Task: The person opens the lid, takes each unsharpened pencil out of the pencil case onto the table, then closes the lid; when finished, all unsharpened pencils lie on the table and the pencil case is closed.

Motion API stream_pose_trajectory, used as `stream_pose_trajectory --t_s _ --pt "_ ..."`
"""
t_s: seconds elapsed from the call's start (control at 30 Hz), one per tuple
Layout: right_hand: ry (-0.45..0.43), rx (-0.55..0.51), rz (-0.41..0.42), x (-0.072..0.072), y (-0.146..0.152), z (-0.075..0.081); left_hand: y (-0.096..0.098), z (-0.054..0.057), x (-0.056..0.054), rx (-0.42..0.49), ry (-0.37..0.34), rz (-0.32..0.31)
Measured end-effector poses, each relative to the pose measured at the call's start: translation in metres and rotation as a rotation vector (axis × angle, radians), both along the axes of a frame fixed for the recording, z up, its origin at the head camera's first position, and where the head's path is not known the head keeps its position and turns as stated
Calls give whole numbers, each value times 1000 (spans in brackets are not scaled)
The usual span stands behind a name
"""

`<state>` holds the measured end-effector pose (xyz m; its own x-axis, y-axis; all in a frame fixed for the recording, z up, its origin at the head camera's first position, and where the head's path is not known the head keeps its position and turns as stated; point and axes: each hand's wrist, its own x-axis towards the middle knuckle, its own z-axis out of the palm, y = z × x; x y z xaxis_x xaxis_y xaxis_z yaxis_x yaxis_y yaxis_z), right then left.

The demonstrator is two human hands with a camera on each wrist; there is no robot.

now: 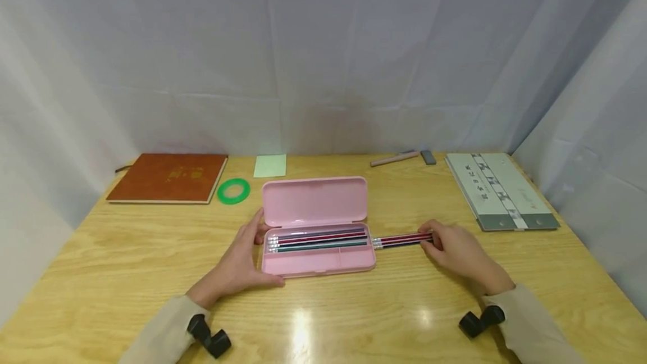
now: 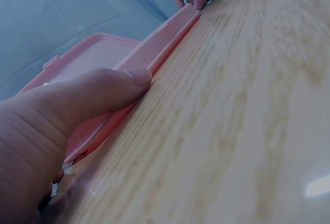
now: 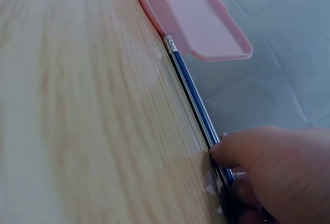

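Currently you have one pencil case (image 1: 314,202) on the counter (image 1: 354,319), your left grip (image 1: 241,258) holding its left end, and one pencil bundle (image 1: 400,241), too tight to count, pinched in your right grip (image 1: 457,249) beside its right end. The case is pink, hinged open, three-compartmented, more pencils (image 1: 318,240) in back.

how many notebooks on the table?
2: a brown notebook left of the open pink pencil case, and a pale grey notebook right of it, beyond the right hand. No others visible.
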<state>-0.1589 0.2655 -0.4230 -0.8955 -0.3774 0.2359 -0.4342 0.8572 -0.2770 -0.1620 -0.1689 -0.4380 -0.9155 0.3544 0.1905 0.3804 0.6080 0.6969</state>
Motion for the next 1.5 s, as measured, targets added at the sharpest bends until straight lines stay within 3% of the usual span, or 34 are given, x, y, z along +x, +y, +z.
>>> stream_pose_trajectory --t_s 0.5,0.7,0.97,1.3,1.5 --pt "3 42 -60 -4 -11 0 0 -2 -2 15 13 -8" --pt "-26 -53 35 -11 -36 3 -1 -2 -2 14 1 -3" --pt "62 -114 211 -25 -85 6 0 0 -2 19 -11 -7" --pt "53 -14 354 -39 -132 9 0 1 -3 39 -29 -16" --pt "10 48 387 -43 -146 12 0 2 1 51 -31 -18"
